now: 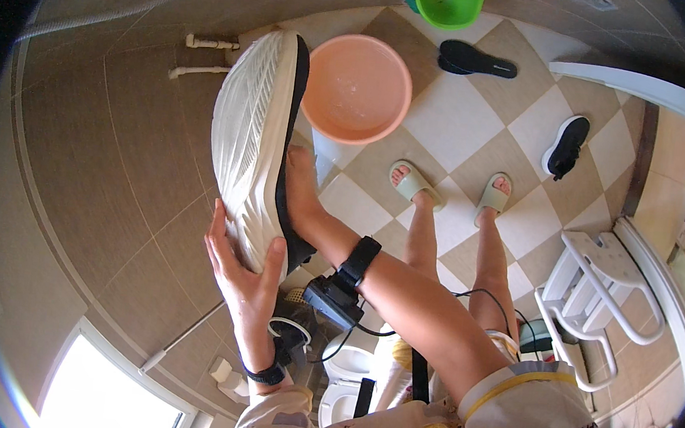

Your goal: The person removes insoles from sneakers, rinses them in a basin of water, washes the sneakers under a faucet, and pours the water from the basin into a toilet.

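A sneaker [255, 141] with a white sole and black upper is held up close, its sole turned toward me. My left hand [243, 279] grips the heel end, thumb on the sole and fingers round the far left side. A black band is on that wrist. My right arm crosses from the lower right. My right hand [301, 178] is against the dark upper, its fingers hidden behind or inside the sneaker. Strapped to the right forearm is a black device [338, 297] with a cable.
Beyond the sneaker, a pink basin [393, 96] stands on the checkered floor. A green basin [450, 3], black insoles [476, 60] and another black sneaker [566, 148] lie farther off. My feet wear pale slippers [417, 184]. A white folding seat [598, 277] is at right, a toilet [340, 401] below.
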`<state>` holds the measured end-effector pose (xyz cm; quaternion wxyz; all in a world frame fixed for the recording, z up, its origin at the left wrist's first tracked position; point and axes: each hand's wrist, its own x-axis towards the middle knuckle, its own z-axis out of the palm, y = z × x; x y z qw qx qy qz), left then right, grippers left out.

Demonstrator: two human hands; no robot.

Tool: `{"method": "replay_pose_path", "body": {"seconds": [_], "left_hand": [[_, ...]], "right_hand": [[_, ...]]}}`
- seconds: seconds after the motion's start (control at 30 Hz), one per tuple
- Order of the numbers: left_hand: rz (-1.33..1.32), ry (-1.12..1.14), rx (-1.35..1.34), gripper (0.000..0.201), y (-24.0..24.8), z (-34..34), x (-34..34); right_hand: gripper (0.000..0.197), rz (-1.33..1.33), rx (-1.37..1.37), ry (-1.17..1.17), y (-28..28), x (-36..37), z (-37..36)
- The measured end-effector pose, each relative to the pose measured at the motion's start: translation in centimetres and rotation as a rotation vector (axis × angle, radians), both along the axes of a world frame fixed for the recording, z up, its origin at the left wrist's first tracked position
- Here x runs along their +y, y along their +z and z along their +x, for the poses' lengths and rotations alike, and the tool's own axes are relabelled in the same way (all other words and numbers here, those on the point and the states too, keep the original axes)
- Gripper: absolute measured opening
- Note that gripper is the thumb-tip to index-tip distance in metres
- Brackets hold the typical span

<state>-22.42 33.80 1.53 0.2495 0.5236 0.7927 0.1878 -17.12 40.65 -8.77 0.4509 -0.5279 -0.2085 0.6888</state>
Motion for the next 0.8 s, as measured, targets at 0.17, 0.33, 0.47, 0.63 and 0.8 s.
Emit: {"method": "replay_pose_path", "body": {"seconds": [0.17, 0.33, 0.47, 0.63, 0.8], "left_hand": [[0.005, 0.004, -0.026, 0.076, -0.3, -0.2, -0.2], [-0.015, -0.005, 0.011, 0.077, 0.0, -0.9, -0.3], [0.010, -0.069, 0.035, 0.076, 0.1, -1.8, 0.1], [-0.078, -0.140, -0.016, 0.074, 0.8, -3.3, -1.1], [-0.073, -0.216, -0.071, 0.077, 0.9, -3.8, -2.1]], "right_hand": [[0.059, 0.024, 0.044, -0.080, -2.0, -0.5, -2.0], [0.059, -0.094, 0.098, -0.009, -2.2, -1.2, -2.1], [0.057, -0.149, 0.245, -0.058, -3.5, -0.5, -1.5], [0.063, -0.369, 0.938, -0.043, 1.2, 4.0, 3.1], [0.045, -0.071, 1.113, 0.129, 1.7, 3.9, 3.1]]}}
